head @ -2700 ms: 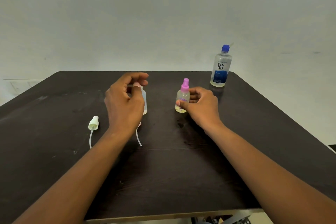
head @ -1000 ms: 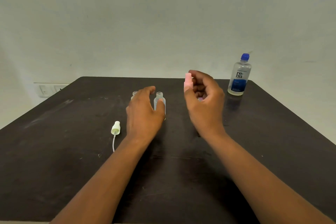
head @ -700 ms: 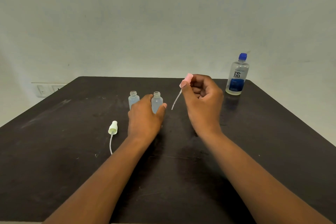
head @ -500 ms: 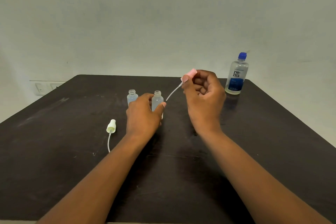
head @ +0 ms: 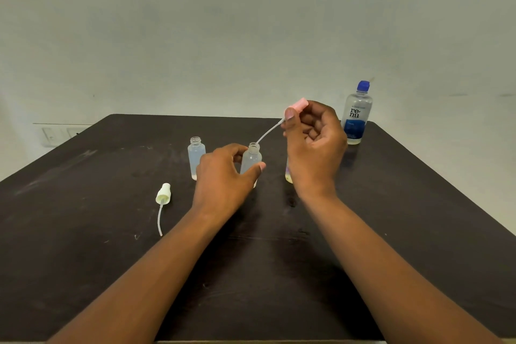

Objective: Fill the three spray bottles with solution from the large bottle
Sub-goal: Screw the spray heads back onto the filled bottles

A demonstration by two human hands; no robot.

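Observation:
Two small clear spray bottles stand uncapped mid-table: one at the left (head: pixel 196 158) and a middle bottle (head: pixel 251 158) that my left hand (head: pixel 223 176) grips round its body. My right hand (head: pixel 314 145) pinches a pink spray cap (head: pixel 300 105), tilted, with its thin white tube (head: pixel 269 131) running down to the middle bottle's open mouth. A third small bottle (head: pixel 288 174) is mostly hidden behind my right hand. The large blue-capped solution bottle (head: pixel 356 117) stands at the far right of the table, cap on.
A pale yellow-white spray cap with its tube (head: pixel 162 198) lies on the dark table (head: pixel 83 246) left of my left forearm. The wall rises right behind the table's far edge, with sockets (head: pixel 57 134) at the left.
My right hand lifted the pink spray cap and swung it left, so the tube tip now reaches the middle bottle's mouth. My left hand moved onto the middle bottle and kept its hold.

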